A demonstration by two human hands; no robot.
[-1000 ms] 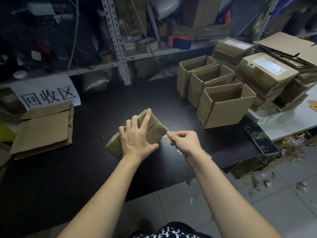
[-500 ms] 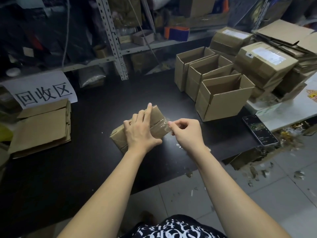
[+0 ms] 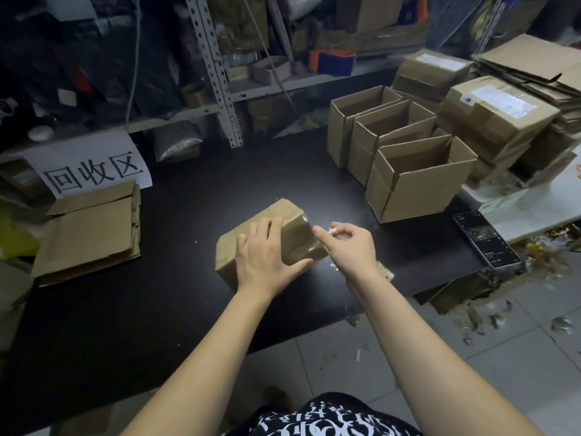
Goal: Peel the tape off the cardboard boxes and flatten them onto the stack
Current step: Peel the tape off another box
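A small cardboard box (image 3: 283,218) lies on the black table (image 3: 188,294) in the middle, with clear tape across its right end. My left hand (image 3: 267,259) lies flat on top of the box and holds it down, thumb along its near edge. My right hand (image 3: 349,243) is just right of the box and pinches a strip of clear tape (image 3: 331,228) at the box's right corner. The stack of flattened boxes (image 3: 91,234) lies at the table's left.
Three open boxes (image 3: 415,184) stand at the back right, with taped boxes (image 3: 500,118) and flattened cardboard behind them. A phone (image 3: 487,243) lies near the table's right edge. A white sign (image 3: 91,171) leans at the left. Tape scraps litter the floor (image 3: 487,322).
The box has been pressed flatter onto the table under my left hand. My right hand has pulled the tape end a little away from the box corner.
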